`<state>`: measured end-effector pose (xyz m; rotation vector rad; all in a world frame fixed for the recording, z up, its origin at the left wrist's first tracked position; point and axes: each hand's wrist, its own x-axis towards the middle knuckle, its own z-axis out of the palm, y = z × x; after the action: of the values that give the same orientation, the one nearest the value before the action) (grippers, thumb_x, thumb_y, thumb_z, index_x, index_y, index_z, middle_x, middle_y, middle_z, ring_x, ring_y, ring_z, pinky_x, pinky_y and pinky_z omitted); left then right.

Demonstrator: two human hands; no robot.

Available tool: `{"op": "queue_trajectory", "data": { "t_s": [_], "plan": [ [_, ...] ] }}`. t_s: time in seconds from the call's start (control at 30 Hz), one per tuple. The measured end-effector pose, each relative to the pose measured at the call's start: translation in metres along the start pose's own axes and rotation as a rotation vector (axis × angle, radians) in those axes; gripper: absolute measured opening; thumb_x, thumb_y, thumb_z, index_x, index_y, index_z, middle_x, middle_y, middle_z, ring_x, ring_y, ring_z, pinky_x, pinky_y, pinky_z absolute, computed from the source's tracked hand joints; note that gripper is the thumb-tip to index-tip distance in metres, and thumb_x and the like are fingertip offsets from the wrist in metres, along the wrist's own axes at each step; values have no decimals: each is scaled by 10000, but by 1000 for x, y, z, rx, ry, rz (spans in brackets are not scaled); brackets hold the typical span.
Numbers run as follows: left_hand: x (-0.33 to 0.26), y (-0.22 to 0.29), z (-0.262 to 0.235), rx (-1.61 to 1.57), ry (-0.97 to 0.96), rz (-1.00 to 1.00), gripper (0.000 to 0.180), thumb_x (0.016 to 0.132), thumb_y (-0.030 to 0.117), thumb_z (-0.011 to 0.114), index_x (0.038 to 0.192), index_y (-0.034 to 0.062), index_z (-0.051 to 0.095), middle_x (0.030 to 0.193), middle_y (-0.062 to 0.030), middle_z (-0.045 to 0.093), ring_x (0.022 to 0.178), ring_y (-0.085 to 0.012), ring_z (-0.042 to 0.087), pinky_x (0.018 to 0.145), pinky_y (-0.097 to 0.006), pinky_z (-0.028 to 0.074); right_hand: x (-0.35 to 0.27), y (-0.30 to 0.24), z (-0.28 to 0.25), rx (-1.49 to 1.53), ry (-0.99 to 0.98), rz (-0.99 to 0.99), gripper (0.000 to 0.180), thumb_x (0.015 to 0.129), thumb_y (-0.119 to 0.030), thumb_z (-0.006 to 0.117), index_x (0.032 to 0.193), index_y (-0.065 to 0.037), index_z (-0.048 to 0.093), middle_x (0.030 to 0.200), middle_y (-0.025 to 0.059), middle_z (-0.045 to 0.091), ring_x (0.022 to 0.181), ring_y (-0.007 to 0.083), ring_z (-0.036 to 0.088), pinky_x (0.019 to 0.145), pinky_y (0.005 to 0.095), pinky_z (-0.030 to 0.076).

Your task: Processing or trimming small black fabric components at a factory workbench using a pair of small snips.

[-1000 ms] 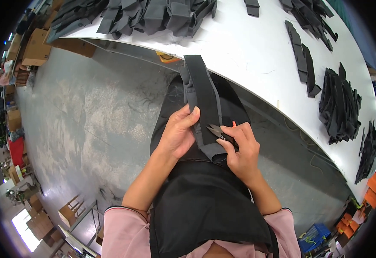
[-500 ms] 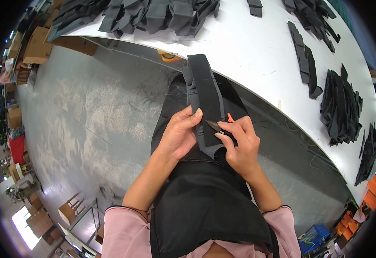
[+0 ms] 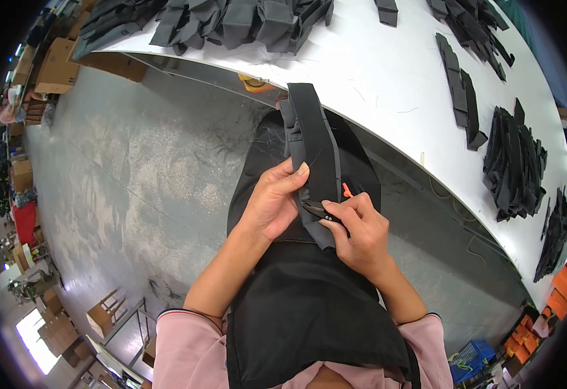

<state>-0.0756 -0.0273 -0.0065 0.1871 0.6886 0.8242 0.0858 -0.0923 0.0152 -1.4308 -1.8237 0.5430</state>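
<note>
the left hand [image 3: 271, 204] grips the left edge of a long black fabric strip [image 3: 314, 149], thumb pressed flat on its face and the other fingers curled behind it. the strip runs from the person's lap up to the near edge of the white table [image 3: 387, 78], its far end resting there. the right hand [image 3: 358, 230] holds small thread snips [image 3: 317, 210] with an orange tip showing, fingers pinched together around them, the blades touching the strip's lower part. a black apron [image 3: 309, 305] covers the lap. piles of black fabric pieces [image 3: 513, 162] lie on the table to the right and along its far side.
</note>
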Motion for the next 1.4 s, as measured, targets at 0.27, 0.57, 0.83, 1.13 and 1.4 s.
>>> {"op": "queue_trajectory", "data": {
  "t_s": [0.27, 0.57, 0.83, 1.13, 1.4],
  "plan": [
    [-1, -2, 0, -16, 19, -2, 254, 902, 58, 567, 1151, 15, 582, 1061, -58, 642, 965, -145, 619, 880, -308, 501, -4, -1, 5, 32, 25, 23, 298, 651, 5, 753, 933, -44, 670, 734, 76, 534, 597, 205, 557, 506, 288, 448],
    [-1, 0, -2, -16, -13, -13, 234, 908, 55, 556, 1137, 16, 590, 1049, -55, 644, 955, -140, 618, 871, -304, 503, -9, -3, 6, 39, 102, 41, 293, 651, 8, 752, 927, -43, 668, 730, 74, 528, 596, 211, 562, 523, 293, 458],
    [-2, 3, 1, 64, 64, 5, 255, 926, 104, 559, 1161, 5, 575, 1065, -54, 637, 953, -135, 606, 879, -297, 484, -13, -3, -7, 73, 130, 97, 277, 669, 2, 750, 927, -29, 653, 749, 73, 515, 586, 193, 543, 527, 291, 467],
    [-1, 3, 1, 77, 66, -26, 277, 927, 120, 551, 1168, -16, 550, 1061, -88, 640, 938, -157, 632, 845, -301, 528, -6, 16, -8, 66, 223, 166, 285, 679, 19, 737, 945, -34, 653, 780, 76, 513, 641, 192, 525, 696, 288, 498],
    [-1, 1, 0, 84, 88, -31, 272, 935, 111, 523, 1176, -15, 547, 1069, -114, 643, 946, -189, 644, 842, -328, 543, -11, 17, -11, 62, 265, 128, 288, 664, 22, 738, 934, -38, 659, 754, 70, 523, 616, 206, 535, 542, 303, 467]
  ]
}}
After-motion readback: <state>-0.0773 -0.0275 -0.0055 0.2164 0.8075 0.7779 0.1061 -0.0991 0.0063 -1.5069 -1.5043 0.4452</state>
